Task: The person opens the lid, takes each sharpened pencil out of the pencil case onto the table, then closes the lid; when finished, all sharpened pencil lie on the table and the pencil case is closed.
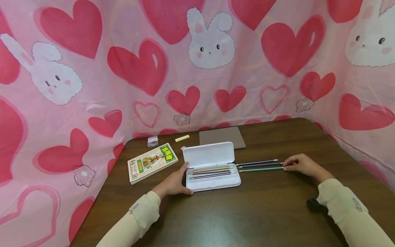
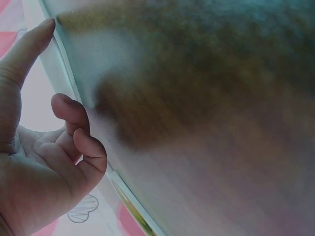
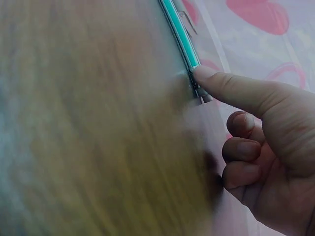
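A white pencil case (image 1: 213, 185) lies with its lid raised on the brown table, several pencils (image 1: 211, 172) inside. My left hand (image 1: 172, 183) grips its left end, thumb at the front edge and forefinger by the back corner. To the right of the case three pencils lie side by side: a black one (image 1: 257, 162), a dark blue one (image 1: 260, 165) and a teal one (image 1: 260, 169). My right hand (image 1: 303, 167) pinches the right ends of the teal and dark blue pencils. In the right wrist view my thumb rests on the teal pencil (image 3: 182, 37); the forefinger is hidden there.
Left of the case is a book (image 1: 152, 163) with an illustrated cover. Behind it stand a small clear-and-pink box (image 1: 152, 141) and a yellow stick (image 1: 182, 138). A grey-brown flat board (image 1: 222, 135) lies behind the lid. Heart-patterned cloth hangs around the table (image 1: 222, 212).
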Motion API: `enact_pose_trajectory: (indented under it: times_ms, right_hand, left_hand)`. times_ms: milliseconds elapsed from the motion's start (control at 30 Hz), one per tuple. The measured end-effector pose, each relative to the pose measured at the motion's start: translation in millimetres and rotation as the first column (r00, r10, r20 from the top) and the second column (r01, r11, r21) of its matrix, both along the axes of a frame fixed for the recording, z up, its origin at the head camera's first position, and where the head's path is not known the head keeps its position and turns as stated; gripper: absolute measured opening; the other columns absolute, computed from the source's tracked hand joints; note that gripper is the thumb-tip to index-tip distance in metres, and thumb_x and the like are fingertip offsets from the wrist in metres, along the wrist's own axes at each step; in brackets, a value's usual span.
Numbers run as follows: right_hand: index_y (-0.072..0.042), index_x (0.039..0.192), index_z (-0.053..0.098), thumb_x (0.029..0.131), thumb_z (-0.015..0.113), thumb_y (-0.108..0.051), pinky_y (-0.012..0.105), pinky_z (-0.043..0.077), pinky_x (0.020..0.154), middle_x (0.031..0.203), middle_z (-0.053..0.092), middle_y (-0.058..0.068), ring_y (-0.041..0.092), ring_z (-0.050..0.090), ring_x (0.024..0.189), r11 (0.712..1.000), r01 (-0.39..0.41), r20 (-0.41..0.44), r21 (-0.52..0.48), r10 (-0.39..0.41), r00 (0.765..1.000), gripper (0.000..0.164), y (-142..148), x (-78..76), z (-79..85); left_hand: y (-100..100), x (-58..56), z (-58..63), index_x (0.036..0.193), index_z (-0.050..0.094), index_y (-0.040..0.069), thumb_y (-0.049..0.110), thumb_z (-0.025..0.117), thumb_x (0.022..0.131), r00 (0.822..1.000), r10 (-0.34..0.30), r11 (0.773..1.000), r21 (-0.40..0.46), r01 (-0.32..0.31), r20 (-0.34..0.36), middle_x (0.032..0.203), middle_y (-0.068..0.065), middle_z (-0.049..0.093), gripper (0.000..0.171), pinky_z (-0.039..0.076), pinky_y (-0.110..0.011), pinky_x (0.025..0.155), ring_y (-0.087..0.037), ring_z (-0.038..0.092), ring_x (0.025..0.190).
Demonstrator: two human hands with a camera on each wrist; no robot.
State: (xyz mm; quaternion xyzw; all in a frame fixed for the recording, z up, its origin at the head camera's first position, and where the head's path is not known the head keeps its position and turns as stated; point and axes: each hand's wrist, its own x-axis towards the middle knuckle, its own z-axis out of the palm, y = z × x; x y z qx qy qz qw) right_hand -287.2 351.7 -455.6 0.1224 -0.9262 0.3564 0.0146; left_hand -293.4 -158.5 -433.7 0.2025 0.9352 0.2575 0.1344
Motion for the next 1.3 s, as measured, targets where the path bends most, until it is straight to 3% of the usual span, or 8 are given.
enact_pose_trajectory:
  times_ms: [367, 733, 1300]
  right_hand:
    - [-0.004, 0.093, 0.070, 0.080, 0.072, -0.027, 0.023, 0.033, 0.054, 0.070, 0.051, -0.002, 0.004, 0.039, 0.064, 1.000, 0.029, 0.005, 0.012, -0.029, 1.000, 0.027, -12, 0.1, 8.0]
    - [-0.005, 0.092, 0.070, 0.080, 0.072, -0.022, 0.023, 0.035, 0.052, 0.071, 0.054, -0.001, 0.005, 0.040, 0.062, 0.994, -0.107, -0.060, -0.001, 0.107, 0.992, 0.021, -54, -12.8, 23.5]
    - [-0.010, 0.090, 0.072, 0.078, 0.074, -0.026, 0.022, 0.041, 0.060, 0.082, 0.064, -0.002, 0.010, 0.046, 0.068, 0.974, -0.226, -0.039, -0.017, 0.225, 0.974, 0.020, -115, -31.9, 19.0]
  left_hand:
    - [1, 1.7, 2.1, 0.148, 0.012, 0.011, 0.043, 0.084, 0.062, 1.000, -0.005, 1.000, -0.018, 0.005, -0.018, 0.139, -0.013, 0.044, 0.117, 0.033, -0.048, 0.105, -0.028, 0.044, 0.126]
    - [1, 0.4, 1.4, 0.148, 0.011, 0.011, 0.044, 0.084, 0.061, 1.000, -0.002, 1.000, -0.014, 0.002, -0.010, 0.139, -0.012, 0.045, 0.117, 0.033, -0.048, 0.106, -0.028, 0.044, 0.126]
    - [1, 3.2, 3.4, 0.148, 0.012, 0.010, 0.042, 0.084, 0.062, 1.000, -0.005, 1.000, -0.009, 0.005, -0.015, 0.137, -0.013, 0.046, 0.117, 0.033, -0.048, 0.106, -0.028, 0.044, 0.125]
